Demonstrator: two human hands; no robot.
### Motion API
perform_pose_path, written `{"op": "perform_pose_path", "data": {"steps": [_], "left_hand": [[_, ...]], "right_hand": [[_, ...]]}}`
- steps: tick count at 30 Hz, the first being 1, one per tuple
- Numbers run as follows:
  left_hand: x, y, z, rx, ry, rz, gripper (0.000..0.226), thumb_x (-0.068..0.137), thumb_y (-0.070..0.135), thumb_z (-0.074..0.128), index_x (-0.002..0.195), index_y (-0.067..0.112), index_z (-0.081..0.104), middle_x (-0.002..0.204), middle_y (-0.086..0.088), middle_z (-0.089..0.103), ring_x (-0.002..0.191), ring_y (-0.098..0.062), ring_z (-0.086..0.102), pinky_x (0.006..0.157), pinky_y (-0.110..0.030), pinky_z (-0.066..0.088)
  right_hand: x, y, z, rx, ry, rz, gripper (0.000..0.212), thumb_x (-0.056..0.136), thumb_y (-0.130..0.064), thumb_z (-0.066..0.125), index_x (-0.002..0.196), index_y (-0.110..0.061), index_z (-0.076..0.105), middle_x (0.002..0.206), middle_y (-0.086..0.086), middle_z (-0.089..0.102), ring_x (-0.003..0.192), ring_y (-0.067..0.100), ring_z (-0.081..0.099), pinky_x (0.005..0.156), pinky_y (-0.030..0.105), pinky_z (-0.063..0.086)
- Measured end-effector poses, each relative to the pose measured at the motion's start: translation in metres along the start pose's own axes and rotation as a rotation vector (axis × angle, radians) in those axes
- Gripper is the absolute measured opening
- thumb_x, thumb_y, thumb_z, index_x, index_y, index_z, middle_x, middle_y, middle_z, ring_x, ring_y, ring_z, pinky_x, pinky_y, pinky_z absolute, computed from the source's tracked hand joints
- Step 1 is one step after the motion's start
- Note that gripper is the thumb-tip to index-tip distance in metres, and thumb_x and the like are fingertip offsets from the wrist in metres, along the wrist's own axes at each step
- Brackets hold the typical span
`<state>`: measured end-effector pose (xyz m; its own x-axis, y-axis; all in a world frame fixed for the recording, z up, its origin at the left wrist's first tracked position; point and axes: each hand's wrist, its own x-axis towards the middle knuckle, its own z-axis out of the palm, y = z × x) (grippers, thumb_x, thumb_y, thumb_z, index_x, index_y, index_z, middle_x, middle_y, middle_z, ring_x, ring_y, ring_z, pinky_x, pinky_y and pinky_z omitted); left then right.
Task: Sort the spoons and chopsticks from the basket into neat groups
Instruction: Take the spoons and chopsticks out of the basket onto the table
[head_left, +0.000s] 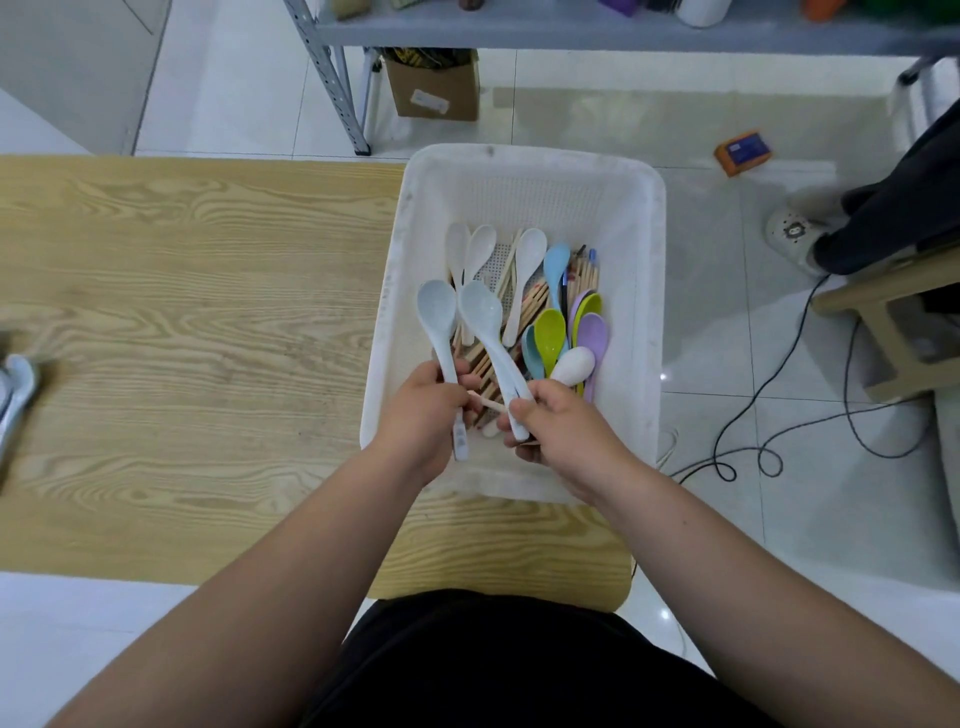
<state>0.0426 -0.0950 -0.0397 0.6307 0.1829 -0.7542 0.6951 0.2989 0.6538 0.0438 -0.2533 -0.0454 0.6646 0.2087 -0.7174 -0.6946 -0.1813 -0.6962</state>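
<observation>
both hands are over the near end of the basket (655, 312), which sits on the right end of the table (208, 312). left hand (423, 415) – fingers curled round the handle of a pale spoon (438, 312). right hand (563, 431) – fingers wrapped round the handle of a second pale spoon (483, 312). the two spoons sit side by side, nearly parallel, long axes running away from me: bowls far, handle ends toward my body, bowls just above the chopsticks (530, 306) and coloured spoons (550, 332) lying in the basket.

what matters: the spoon pile (18, 384) – blurred, looks like the same pale kind – is at the far left edge of the table, well apart from the basket. so the drop point lies left of both hands, and the left hand is the nearer one. my read: pass the second spoon across to the left hand with handles aligned, then swing left. risk is the bowls snagging chopsticks on the way out.
</observation>
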Motion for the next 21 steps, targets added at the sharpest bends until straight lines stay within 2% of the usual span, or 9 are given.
{"op": "perform_pose_path", "data": {"steps": [2, 3, 6, 10, 11, 13, 15, 17, 21], "left_hand": [[-0.011, -0.006, 0.001, 0.002, -0.003, 0.015, 0.022, 0.089, 0.005, 0.062, 0.110, 0.006, 0.059, 0.089, -0.013, 0.059, 0.079, -0.026, 0.052, 0.070, -0.038, 0.044], [-0.016, -0.008, 0.002, -0.006, -0.009, 0.025, 0.027, 0.085, 0.014, 0.067, 0.110, 0.007, 0.060, 0.086, -0.013, 0.058, 0.079, -0.026, 0.051, 0.069, -0.039, 0.042], [-0.029, -0.012, 0.002, 0.023, -0.037, 0.105, 0.031, 0.081, 0.027, 0.069, 0.105, 0.009, 0.063, 0.081, -0.009, 0.058, 0.072, -0.020, 0.051, 0.066, -0.037, 0.043], [-0.040, -0.019, -0.003, 0.040, -0.092, 0.156, 0.034, 0.086, 0.024, 0.063, 0.111, 0.001, 0.062, 0.091, -0.025, 0.063, 0.076, -0.032, 0.054, 0.069, -0.044, 0.046], [-0.043, -0.022, -0.005, 0.050, -0.093, 0.179, 0.031, 0.090, 0.022, 0.062, 0.113, 0.001, 0.061, 0.097, -0.029, 0.064, 0.080, -0.036, 0.057, 0.069, -0.044, 0.049], [-0.047, -0.025, -0.010, 0.061, -0.079, 0.211, 0.021, 0.098, 0.015, 0.057, 0.116, 0.006, 0.061, 0.105, -0.029, 0.068, 0.089, -0.040, 0.066, 0.069, -0.045, 0.056], [-0.050, -0.027, -0.014, 0.020, -0.051, 0.207, 0.019, 0.101, 0.009, 0.055, 0.119, 0.010, 0.062, 0.108, -0.021, 0.071, 0.094, -0.038, 0.070, 0.072, -0.047, 0.058], [-0.053, -0.029, -0.019, -0.020, -0.023, 0.193, 0.021, 0.101, 0.006, 0.054, 0.119, 0.012, 0.061, 0.104, -0.015, 0.070, 0.089, -0.032, 0.070, 0.068, -0.043, 0.057], [-0.058, -0.034, -0.028, -0.028, -0.008, 0.210, 0.025, 0.100, 0.000, 0.051, 0.121, 0.011, 0.060, 0.103, -0.012, 0.070, 0.096, -0.029, 0.068, 0.079, -0.043, 0.057]], "right_hand": [[-0.014, 0.006, 0.002, -0.087, -0.016, -0.072, 0.010, 0.103, -0.024, 0.052, 0.102, -0.026, 0.061, 0.087, -0.008, 0.075, 0.072, 0.004, 0.070, 0.069, 0.029, 0.056], [-0.020, 0.008, 0.004, -0.148, -0.018, -0.110, 0.009, 0.103, -0.025, 0.052, 0.102, -0.027, 0.061, 0.087, -0.011, 0.074, 0.075, 0.003, 0.070, 0.072, 0.031, 0.057], [-0.033, 0.009, 0.010, -0.276, -0.012, -0.210, 0.009, 0.103, -0.029, 0.052, 0.101, -0.029, 0.060, 0.089, -0.017, 0.072, 0.077, 0.002, 0.068, 0.078, 0.036, 0.055], [-0.048, 0.014, 0.014, -0.381, -0.034, -0.334, 0.006, 0.102, -0.033, 0.053, 0.101, -0.035, 0.059, 0.085, -0.020, 0.069, 0.076, -0.003, 0.063, 0.061, 0.012, 0.043], [-0.051, 0.016, 0.014, -0.406, -0.035, -0.363, 0.006, 0.101, -0.035, 0.053, 0.102, -0.033, 0.059, 0.082, -0.019, 0.067, 0.074, -0.003, 0.061, 0.058, 0.011, 0.040], [-0.055, 0.018, 0.017, -0.462, -0.040, -0.416, 0.013, 0.100, -0.039, 0.054, 0.106, -0.029, 0.060, 0.078, -0.013, 0.064, 0.072, -0.001, 0.059, 0.057, 0.015, 0.040], [-0.058, 0.020, 0.022, -0.499, -0.066, -0.433, 0.016, 0.100, -0.041, 0.054, 0.107, -0.028, 0.059, 0.078, -0.007, 0.064, 0.070, 0.006, 0.060, 0.062, 0.028, 0.048], [-0.060, 0.021, 0.026, -0.530, -0.087, -0.431, 0.015, 0.101, -0.040, 0.052, 0.106, -0.028, 0.059, 0.079, -0.004, 0.065, 0.072, 0.012, 0.060, 0.065, 0.040, 0.051], [-0.062, 0.027, 0.032, -0.593, -0.124, -0.414, 0.017, 0.101, -0.039, 0.050, 0.103, -0.026, 0.061, 0.086, -0.006, 0.067, 0.079, 0.012, 0.061, 0.072, 0.041, 0.052]]}}
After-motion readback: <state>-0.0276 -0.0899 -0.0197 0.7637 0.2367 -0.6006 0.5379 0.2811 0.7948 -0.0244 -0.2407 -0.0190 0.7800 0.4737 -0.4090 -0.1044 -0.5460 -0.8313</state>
